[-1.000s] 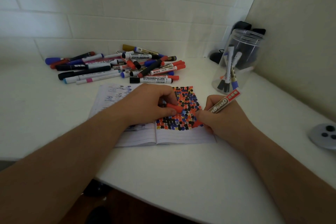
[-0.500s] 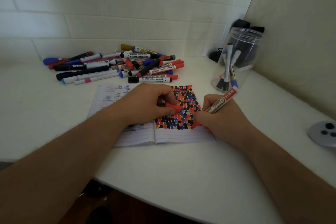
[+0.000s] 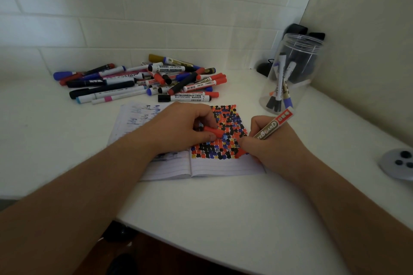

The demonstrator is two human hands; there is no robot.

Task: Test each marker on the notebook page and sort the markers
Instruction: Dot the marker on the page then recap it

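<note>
Right hand [image 3: 271, 143] grips red marker [image 3: 273, 126], tip on notebook [image 3: 214, 163]; left hand [image 3: 178, 128] pinches red cap [image 3: 213, 131] over page.

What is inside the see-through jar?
The clear jar holds a few markers standing caps down, with black and blue caps at the bottom. Dark things behind the jar show through it, so an exact count is hard.

On my white desk [image 3: 223, 219]: grey round device [image 3: 396, 163] with three dark buttons at the right edge; dark objects [image 3: 297, 29] in the tiled-wall [image 3: 134, 18] corner.
</note>
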